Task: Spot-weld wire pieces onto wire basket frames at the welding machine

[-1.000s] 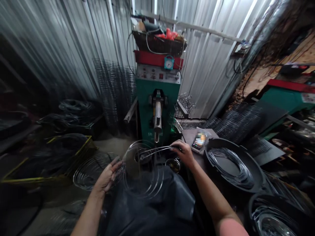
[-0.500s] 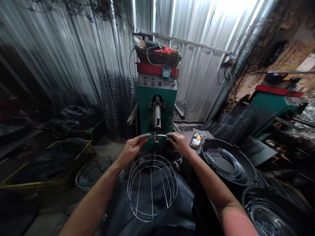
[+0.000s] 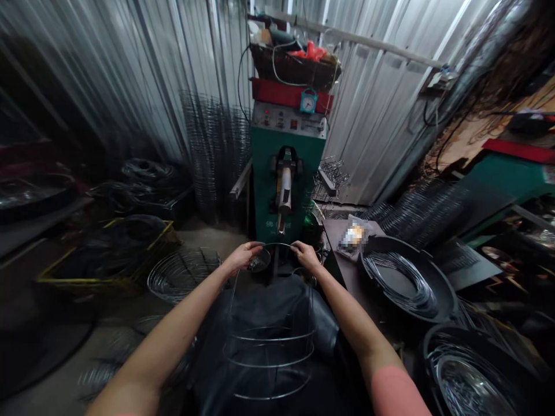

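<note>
At lower centre, 1 wire basket frame point(image 3: 269, 365), silver, open-sided: 3 hoops visible, thin uprights, top ring raised before the green spot welder point(image 3: 288, 179). Left hand point(image 3: 245, 258) and right hand point(image 3: 304, 256) each closed on that top ring, on opposite sides, fingers curled round the wire; a 2-sided hold like this keeps the basket steady as it hangs against a black apron point(image 3: 269, 300). Ring sits just under the welder's electrode point(image 3: 281, 225). At right, 1 black pan point(image 3: 381, 245) holding coiled wire point(image 3: 401, 283).
</note>
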`<move>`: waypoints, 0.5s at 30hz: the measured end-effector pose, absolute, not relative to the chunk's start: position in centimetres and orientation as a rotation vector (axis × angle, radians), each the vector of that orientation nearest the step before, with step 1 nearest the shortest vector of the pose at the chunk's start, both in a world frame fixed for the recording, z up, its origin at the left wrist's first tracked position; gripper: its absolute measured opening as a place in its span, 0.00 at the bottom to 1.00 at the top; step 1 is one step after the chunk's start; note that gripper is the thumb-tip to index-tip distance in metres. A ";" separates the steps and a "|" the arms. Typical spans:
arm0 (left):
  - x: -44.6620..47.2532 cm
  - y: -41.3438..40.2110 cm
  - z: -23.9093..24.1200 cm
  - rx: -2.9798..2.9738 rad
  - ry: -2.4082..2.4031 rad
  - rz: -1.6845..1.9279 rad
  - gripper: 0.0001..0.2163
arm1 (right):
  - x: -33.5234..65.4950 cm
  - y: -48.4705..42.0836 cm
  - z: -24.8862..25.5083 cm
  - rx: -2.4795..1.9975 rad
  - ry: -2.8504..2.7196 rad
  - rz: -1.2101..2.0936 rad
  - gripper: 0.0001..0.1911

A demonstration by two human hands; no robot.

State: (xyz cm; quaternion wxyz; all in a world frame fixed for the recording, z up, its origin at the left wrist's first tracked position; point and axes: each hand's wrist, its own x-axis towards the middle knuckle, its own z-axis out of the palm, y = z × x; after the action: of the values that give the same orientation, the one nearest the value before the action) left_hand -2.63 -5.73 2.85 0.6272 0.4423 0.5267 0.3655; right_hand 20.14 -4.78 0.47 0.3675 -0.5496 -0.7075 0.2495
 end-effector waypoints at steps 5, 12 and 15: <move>-3.1 -4.7 1.4 1.269 1.217 0.885 0.12 | 19.9 -4.6 -0.5 -1.416 -1.812 0.642 0.13; -3.4 -3.0 -0.1 1.717 1.287 0.991 0.09 | 19.8 -4.4 -1.2 -1.461 -1.872 0.579 0.12; -3.2 -3.0 -0.1 1.780 1.211 0.985 0.09 | 19.7 -4.4 -1.5 -1.467 -1.942 0.525 0.13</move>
State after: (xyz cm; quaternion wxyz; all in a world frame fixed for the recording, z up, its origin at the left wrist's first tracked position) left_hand -3.19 -3.01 -0.09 0.3775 0.6961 0.4738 0.3852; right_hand 19.74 -4.40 -1.51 0.3204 -0.5581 -0.7389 0.1999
